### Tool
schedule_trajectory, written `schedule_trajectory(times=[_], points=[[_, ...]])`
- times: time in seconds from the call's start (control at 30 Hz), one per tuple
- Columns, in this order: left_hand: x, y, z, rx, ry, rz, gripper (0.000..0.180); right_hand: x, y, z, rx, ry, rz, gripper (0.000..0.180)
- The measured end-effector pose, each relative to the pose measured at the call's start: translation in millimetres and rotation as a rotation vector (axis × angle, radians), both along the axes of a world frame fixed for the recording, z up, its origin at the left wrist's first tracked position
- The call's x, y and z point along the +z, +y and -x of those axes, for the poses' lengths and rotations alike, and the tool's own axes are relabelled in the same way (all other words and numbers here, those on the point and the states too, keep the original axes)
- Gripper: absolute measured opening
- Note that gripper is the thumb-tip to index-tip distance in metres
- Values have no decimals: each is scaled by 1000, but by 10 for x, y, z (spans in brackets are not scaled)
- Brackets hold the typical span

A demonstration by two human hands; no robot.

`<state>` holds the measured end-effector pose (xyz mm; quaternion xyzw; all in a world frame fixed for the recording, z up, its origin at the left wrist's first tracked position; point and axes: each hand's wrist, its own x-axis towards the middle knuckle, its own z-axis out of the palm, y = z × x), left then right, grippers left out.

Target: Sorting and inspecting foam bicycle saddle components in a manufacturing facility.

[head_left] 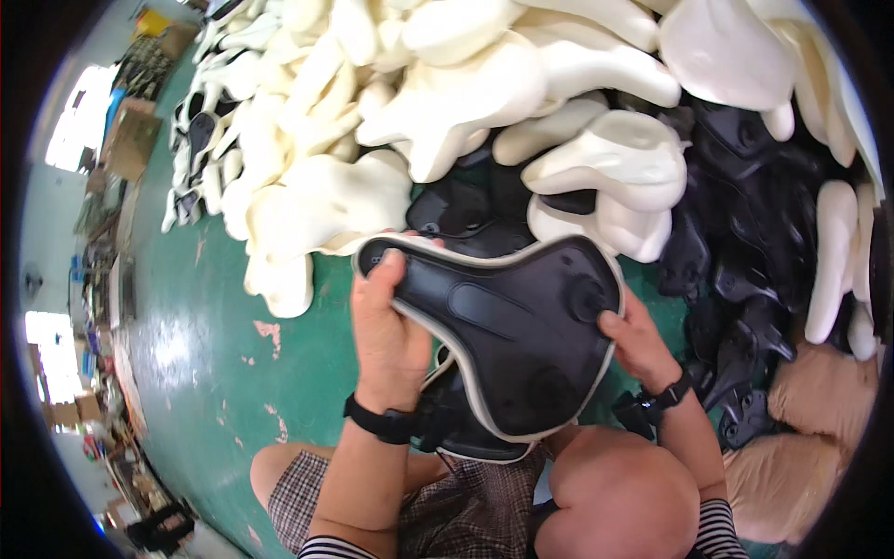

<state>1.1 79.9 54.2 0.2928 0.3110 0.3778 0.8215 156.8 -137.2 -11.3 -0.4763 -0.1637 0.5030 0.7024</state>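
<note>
I hold a bicycle saddle [503, 317] over my lap, its black plastic underside facing up and a cream foam edge showing all round. My left hand [386, 331] is closed on the narrow nose, thumb on top and fingers mostly hidden beneath. At the wide rear, my right hand [641, 340] grips the rim with its thumb on the black base. Partly covered by this saddle, a second black piece with a pale rim [461, 419] rests by my legs. Just beyond lies a black saddle base [447, 205] near the foam pieces.
A large heap of cream foam saddle pads [447, 84] spreads across the far side. Black saddle bases [745, 205] pile up at the right, beside tan wrapped bundles [792, 466]. Cardboard boxes [130, 140] line the left wall, past the green floor [214, 373].
</note>
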Motion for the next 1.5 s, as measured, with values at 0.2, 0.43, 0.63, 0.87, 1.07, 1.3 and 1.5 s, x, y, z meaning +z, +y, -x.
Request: schedule_trajectory(times=[0.2,0.43,0.63,0.87,1.07,1.3,1.5], points=[[-145,-280,-57,-292,255,157,41,46,109,-80,-53,-139,-34,77],[-301,-244,46,-341,73,424,48,130,68,-145,59,52,-188,93],[-287,-296,107,-396,31,491,52,-20,-39,-107,70,150,-210,91],[-411,-232,213,-353,201,361,47,-32,-41,15,129,192,-178,85],[-566,-311,172,-306,194,269,48,18,199,8,46,-96,-26,86],[-142,-150,1,12,38,-7,55,-157,-14,6,-62,-129,31,84],[-34,-40,159,-219,43,-228,60,-233,-144,123,-46,-40,33,87]])
